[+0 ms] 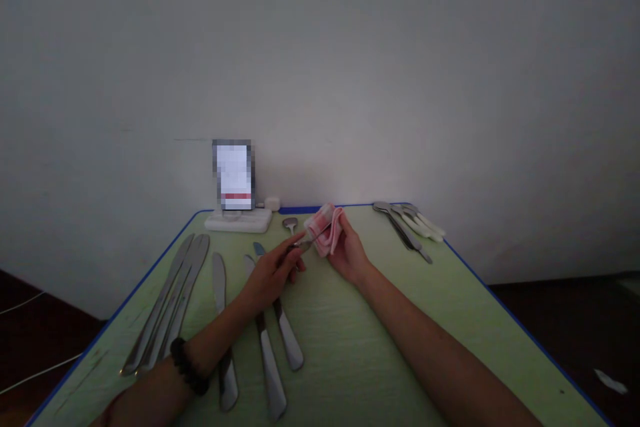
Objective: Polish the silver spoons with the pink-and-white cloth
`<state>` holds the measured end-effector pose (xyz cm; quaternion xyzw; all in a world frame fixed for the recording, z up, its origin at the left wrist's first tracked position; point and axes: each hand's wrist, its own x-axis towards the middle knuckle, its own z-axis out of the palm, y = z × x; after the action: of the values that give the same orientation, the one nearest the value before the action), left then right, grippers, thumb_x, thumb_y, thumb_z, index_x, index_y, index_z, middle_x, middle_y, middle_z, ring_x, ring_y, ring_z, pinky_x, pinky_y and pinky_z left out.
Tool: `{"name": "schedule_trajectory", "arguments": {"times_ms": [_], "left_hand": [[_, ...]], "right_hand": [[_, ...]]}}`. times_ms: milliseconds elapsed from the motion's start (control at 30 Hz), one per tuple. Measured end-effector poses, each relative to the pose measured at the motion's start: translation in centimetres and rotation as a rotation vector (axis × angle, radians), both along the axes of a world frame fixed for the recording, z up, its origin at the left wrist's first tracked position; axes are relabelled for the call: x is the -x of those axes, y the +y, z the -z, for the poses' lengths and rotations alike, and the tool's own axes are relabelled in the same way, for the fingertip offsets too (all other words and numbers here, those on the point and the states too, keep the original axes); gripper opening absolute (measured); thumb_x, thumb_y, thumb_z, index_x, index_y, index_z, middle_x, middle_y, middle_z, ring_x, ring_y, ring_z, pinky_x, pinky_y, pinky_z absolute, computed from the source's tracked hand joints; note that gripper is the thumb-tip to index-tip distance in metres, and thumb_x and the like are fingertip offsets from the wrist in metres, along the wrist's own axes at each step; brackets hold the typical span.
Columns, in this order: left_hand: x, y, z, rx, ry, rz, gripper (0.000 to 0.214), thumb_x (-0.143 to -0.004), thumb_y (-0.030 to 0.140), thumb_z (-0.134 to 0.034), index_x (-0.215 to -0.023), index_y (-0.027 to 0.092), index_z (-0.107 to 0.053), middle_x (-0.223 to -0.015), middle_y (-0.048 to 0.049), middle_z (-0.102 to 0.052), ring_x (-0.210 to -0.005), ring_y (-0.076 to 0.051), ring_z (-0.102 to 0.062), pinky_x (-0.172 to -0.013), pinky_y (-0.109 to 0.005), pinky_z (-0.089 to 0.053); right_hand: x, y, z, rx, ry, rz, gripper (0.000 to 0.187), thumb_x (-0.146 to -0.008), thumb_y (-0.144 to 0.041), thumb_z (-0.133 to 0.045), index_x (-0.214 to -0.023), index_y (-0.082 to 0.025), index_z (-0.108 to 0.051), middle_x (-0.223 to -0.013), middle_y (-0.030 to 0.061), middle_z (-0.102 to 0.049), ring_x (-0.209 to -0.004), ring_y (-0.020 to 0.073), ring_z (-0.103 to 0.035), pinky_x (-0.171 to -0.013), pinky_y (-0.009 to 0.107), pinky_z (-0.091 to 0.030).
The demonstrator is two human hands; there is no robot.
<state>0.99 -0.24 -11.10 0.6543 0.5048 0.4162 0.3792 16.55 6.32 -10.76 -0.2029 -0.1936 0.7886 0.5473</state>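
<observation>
My left hand (275,271) is closed around one end of a slim metal piece of cutlery (303,244); I cannot make out whether it is a spoon or a fork. Its other end runs into a folded pink-and-white cloth (323,230), which my right hand (351,252) grips from the right side. Both hands meet above the middle of the table. Just behind the left hand lies a spoon (290,223). Beneath the left hand and forearm are several table knives (273,373), partly covered by them.
Several more knives (170,300) lie grouped along the left side of the green table (350,360). Spoons (400,230) and white-handled cutlery (425,223) rest at the back right. A lit phone (235,177) stands on a white base (239,221) before the wall.
</observation>
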Motion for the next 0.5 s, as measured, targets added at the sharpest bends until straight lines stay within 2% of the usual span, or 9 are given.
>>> {"name": "schedule_trajectory", "arguments": {"times_ms": [100, 267, 500], "left_hand": [[0.16, 0.17, 0.21, -0.008, -0.083, -0.072, 0.050, -0.086, 0.043, -0.043, -0.130, 0.018, -0.043, -0.078, 0.0002, -0.058, -0.054, -0.008, -0.047, -0.046, -0.018, -0.037], [0.02, 0.21, 0.29, 0.037, -0.158, -0.132, 0.052, -0.085, 0.048, -0.044, -0.127, 0.017, -0.042, -0.079, -0.0006, -0.055, -0.053, -0.008, -0.046, -0.042, -0.017, -0.036], [-0.23, 0.00, -0.02, 0.049, -0.148, -0.126, 0.039, -0.085, 0.052, -0.041, -0.091, 0.015, -0.054, -0.064, 0.0035, -0.049, -0.048, -0.008, -0.042, -0.041, -0.017, -0.034]], "right_hand": [[-0.11, 0.11, -0.04, -0.001, 0.020, -0.009, 0.034, -0.088, -0.044, -0.043, -0.101, -0.020, -0.063, -0.085, 0.0022, -0.071, -0.078, 0.0153, -0.065, -0.076, 0.029, -0.051], [-0.05, 0.16, 0.12, -0.023, 0.034, -0.015, 0.030, -0.087, -0.041, -0.047, -0.102, -0.020, -0.062, -0.089, 0.0006, -0.071, -0.082, 0.0139, -0.065, -0.080, 0.028, -0.051], [0.14, 0.13, 0.18, -0.028, 0.004, -0.005, 0.022, -0.085, -0.034, -0.050, -0.097, -0.020, -0.062, -0.086, 0.0005, -0.071, -0.081, 0.0124, -0.065, -0.080, 0.025, -0.050]]}}
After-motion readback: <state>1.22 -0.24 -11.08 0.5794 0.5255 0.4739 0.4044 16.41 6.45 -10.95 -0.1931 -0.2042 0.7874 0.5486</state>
